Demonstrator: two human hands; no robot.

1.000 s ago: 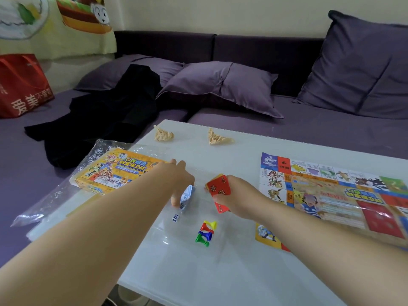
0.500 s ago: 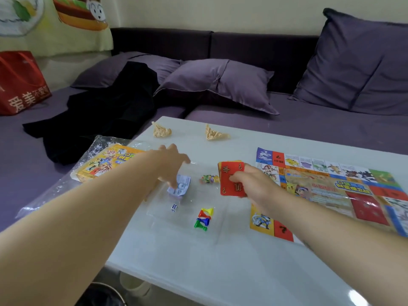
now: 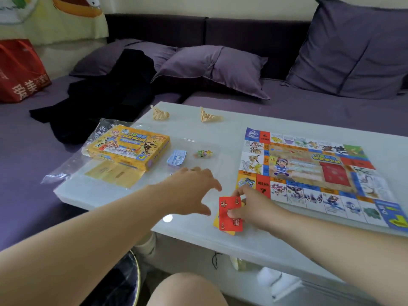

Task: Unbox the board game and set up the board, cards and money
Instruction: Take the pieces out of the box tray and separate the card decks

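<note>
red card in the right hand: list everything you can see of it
The red card is a flat rectangle that looks like thin glossy cardstock. Its face carries gold characters, with question marks at two opposite corners. It sits near the front edge of the white table, just left of the board. The right hand pinches it, thumb on its face. A yellow-orange card peeks out beneath. Whether it touches the table cannot be told.

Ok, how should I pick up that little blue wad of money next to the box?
I'd pinch the blue wad across its raised, curled edge from above; it lies bent on the table, and the box crowds its left side.
</note>
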